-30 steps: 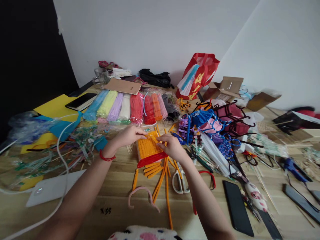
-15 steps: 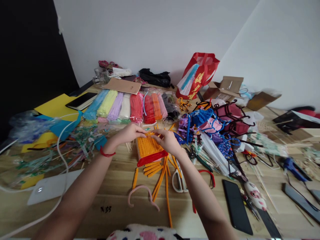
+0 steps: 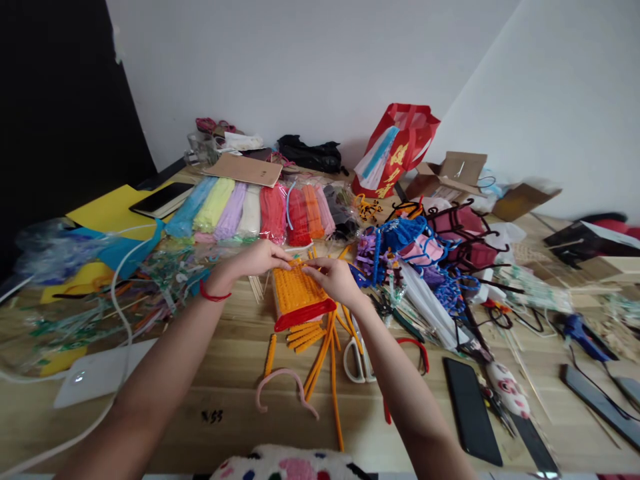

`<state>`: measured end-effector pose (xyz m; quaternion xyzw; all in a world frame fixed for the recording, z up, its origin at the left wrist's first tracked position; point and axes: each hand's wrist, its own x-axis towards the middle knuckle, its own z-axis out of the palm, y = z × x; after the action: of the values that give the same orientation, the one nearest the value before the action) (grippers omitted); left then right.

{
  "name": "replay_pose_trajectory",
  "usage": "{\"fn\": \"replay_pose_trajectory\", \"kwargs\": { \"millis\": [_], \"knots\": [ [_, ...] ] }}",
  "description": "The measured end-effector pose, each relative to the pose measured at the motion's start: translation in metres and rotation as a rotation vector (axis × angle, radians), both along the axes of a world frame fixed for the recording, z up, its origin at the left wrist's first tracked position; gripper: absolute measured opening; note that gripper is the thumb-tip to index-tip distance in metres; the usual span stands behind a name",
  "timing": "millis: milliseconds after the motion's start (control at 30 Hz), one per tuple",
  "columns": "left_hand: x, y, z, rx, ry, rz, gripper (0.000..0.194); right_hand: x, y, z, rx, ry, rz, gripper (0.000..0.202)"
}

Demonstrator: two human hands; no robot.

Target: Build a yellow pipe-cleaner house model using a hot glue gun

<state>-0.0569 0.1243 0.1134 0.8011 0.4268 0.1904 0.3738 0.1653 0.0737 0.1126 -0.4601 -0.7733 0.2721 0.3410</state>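
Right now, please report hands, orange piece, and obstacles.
Left hand, right hand at orange piece, far edge. Grip unclear. Red edge nearest wearer. Strips, scissors close by.

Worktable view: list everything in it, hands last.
Table: one, light brown, across view.
Ridged piece: one, orange, red-edged, centre.
Loose stems: several, orange, around piece.
Curved stem: one, pink, near edge.
Scissors: one pair, white-handled, right of centre.
Bagged bundles: many, multicoloured, behind piece.
Notebook: one, brown, atop bundles.
Sheets: several, yellow and blue, left.
Cable: one, white, left.
Bag: one, red, back.
Boxes: several, brown, back right.
Phone: one, black, right.
Small clutter: uncountable, mixed, both sides.
Left hand: one, bare, at piece.
Right hand: one, bare, at piece.
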Motion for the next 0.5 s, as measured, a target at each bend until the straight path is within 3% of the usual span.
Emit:
{"fn": "replay_pose_trajectory", "kwargs": {
  "millis": [500],
  "knots": [
    [0.0068, -0.0064, 0.0033, 0.084, 0.033, -0.003, 0.019, -0.0005, 0.0035, -0.0049, -0.125, 0.067, -0.005, 0.026]
  ]
}}
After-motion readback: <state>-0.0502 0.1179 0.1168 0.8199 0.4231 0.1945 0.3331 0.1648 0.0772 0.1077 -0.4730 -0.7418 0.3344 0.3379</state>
